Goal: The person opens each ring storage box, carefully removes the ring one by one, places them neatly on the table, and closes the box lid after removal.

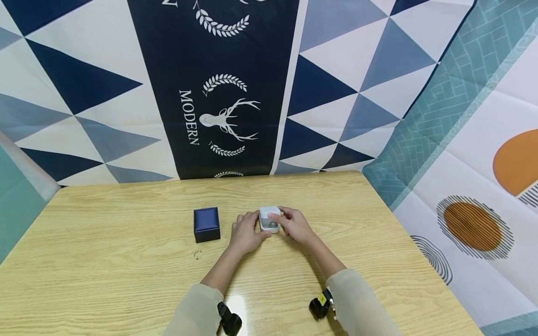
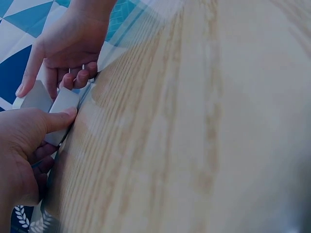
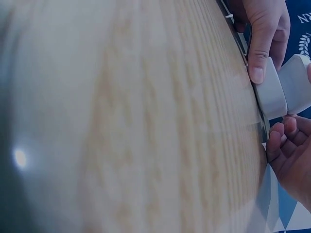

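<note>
A small white hinged box (image 1: 269, 213) stands on the table between both hands, its lid tilted partly up from the base. My left hand (image 1: 245, 234) grips the base (image 3: 271, 94) from the left, with the thumb along its near side in the right wrist view. On the other side, my right hand (image 1: 297, 226) pinches the lid (image 2: 37, 100), thumb on top, its other fingers curled beside the box. The inside of the box is hidden. To the left sits a dark blue box (image 1: 206, 225), and a thin ring (image 1: 198, 255) lies just in front of it.
Light wood-grain table (image 1: 126, 280) carries everything. Behind its far edge hangs a patterned cloth (image 1: 227, 93) with triangles and a deer print. Another printed cloth (image 1: 475, 275) hangs along the right side.
</note>
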`<action>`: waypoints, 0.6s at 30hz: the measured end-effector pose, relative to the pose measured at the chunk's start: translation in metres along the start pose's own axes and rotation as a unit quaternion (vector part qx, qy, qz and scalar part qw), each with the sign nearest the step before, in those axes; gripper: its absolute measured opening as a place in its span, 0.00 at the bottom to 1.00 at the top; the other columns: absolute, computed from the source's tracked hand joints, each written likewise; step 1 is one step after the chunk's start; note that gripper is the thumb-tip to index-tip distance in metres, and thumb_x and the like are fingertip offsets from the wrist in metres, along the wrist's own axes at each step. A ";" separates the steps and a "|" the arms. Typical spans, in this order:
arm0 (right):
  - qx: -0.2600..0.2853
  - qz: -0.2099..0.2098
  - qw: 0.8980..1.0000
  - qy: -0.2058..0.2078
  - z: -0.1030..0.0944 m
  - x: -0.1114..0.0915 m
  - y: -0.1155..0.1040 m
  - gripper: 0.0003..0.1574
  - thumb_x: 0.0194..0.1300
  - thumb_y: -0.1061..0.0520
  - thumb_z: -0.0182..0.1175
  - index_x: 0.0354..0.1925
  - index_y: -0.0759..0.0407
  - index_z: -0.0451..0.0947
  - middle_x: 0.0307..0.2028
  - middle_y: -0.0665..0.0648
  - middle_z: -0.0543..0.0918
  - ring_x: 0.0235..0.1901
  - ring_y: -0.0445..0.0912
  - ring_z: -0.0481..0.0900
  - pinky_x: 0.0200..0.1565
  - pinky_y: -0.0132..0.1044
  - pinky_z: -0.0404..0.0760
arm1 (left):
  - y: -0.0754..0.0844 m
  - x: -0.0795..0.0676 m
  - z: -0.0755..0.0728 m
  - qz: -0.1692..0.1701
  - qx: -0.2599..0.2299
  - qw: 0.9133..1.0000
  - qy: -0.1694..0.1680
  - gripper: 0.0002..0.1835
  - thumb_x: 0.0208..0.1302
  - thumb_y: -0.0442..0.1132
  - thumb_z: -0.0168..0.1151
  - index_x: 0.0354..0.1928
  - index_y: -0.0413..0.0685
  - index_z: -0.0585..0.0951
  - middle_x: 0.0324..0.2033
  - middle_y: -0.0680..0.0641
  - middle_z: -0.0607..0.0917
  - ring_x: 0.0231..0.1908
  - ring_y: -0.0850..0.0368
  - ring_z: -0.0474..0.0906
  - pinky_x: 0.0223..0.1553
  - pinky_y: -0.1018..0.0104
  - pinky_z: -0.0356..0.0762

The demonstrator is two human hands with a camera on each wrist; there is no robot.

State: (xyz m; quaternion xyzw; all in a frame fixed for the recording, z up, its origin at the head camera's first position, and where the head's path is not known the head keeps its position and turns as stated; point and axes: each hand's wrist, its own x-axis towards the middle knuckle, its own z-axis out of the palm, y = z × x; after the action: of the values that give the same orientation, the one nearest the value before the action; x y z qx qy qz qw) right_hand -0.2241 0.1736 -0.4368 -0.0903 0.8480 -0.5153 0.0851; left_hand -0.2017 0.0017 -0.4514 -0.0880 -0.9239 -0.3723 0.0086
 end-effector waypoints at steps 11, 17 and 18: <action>-0.003 0.000 1.000 0.008 0.001 0.001 0.000 0.34 0.63 0.38 0.57 0.59 0.58 0.72 0.11 0.48 0.66 0.12 0.42 0.63 0.16 0.32 0.63 | 0.000 0.000 0.002 -0.002 0.000 1.000 0.001 0.38 0.52 0.50 0.69 0.63 0.44 0.69 0.56 0.45 0.77 0.50 0.49 0.67 0.45 0.57 0.62; -0.006 0.002 1.000 0.011 0.001 0.001 -0.002 0.35 0.63 0.38 0.56 0.59 0.58 0.73 0.12 0.50 0.67 0.12 0.42 0.65 0.16 0.32 0.63 | 0.000 0.000 0.001 -0.002 0.003 1.000 0.002 0.38 0.52 0.50 0.69 0.63 0.44 0.70 0.56 0.45 0.77 0.51 0.49 0.67 0.46 0.57 0.62; -0.007 0.002 1.000 0.011 0.002 0.001 -0.002 0.35 0.63 0.38 0.56 0.59 0.59 0.73 0.12 0.51 0.68 0.13 0.43 0.65 0.16 0.32 0.63 | 0.000 0.000 0.001 -0.003 0.003 1.000 0.002 0.38 0.52 0.50 0.69 0.63 0.44 0.70 0.56 0.45 0.77 0.51 0.49 0.67 0.46 0.57 0.62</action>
State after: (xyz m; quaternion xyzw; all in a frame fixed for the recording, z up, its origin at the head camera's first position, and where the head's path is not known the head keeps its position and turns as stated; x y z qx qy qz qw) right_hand -0.2250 0.1711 -0.4359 -0.0833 0.8528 -0.5100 0.0762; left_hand -0.2019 0.0028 -0.4521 -0.0849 -0.9252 -0.3698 0.0095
